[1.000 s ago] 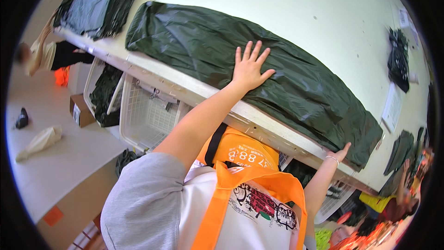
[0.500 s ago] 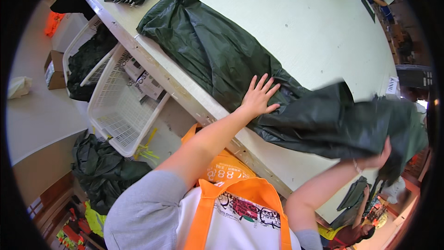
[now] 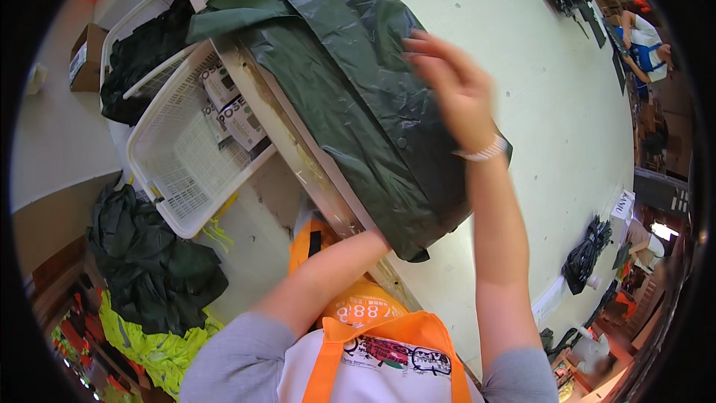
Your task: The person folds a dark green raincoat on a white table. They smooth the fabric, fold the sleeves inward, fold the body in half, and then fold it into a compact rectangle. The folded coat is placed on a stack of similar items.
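A dark green coated garment (image 3: 350,97), like a raincoat, lies folded lengthwise along the table's near edge. A snap button (image 3: 401,142) shows on its front, and one flap (image 3: 246,21) sticks out past the edge at the left. My left forearm (image 3: 328,272) reaches under the garment's near end; the hand itself is hidden beneath the cloth. Over the garment's right side is my right hand (image 3: 455,86), somewhat blurred, its fingers stretched out and holding nothing that I can see. Whether its fingertips touch the cloth, I cannot tell.
White plastic baskets (image 3: 186,209) stand left of the table, with dark cloth and small boxes in them. Dark green cloth (image 3: 149,261) and yellow cloth (image 3: 153,343) lie below. A black bundle (image 3: 585,254) rests on the white table (image 3: 552,104) at right. A co-worker (image 3: 645,48) is at far right.
The garment has gone from stretched out rightward to folded back up and left. My left hand has slipped under it; my right hand has swung from the far right up over it.
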`<state>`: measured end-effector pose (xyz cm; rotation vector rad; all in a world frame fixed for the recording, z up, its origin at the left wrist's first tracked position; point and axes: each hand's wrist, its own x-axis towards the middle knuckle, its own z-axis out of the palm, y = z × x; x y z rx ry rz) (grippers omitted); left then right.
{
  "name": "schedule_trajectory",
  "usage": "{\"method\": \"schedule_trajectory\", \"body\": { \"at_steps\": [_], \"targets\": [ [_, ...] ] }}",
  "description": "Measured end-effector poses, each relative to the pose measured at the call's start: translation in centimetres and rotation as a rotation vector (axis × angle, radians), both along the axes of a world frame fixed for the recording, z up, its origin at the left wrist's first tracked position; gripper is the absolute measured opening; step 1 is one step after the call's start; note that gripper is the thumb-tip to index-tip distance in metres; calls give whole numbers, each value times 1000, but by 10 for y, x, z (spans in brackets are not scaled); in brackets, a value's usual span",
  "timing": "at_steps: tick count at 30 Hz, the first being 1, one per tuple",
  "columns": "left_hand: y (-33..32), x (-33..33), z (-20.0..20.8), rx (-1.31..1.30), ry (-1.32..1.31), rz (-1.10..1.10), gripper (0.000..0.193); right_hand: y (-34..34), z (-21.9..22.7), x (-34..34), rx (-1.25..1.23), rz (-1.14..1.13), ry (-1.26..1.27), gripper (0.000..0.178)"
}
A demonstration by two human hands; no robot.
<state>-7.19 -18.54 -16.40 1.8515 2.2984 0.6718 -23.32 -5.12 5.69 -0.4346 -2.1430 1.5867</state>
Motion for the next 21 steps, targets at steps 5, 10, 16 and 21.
{"method": "schedule_trajectory", "body": {
  "at_steps": [5,10,16,21],
  "targets": [
    [-9,-3,12,-27,-19,-32,56,72,-30,177,150,-249,-424,37],
    [-6,-3,20,-71,-5,-45,56,36,-75,211,155,-335,-250,32],
    [-16,-6,34,-125,-29,-85,56,29,-103,240,193,-523,-274,28],
    [-55,-32,64,-158,-121,-180,55,15,-117,241,355,-654,-207,32]
  ]
}}
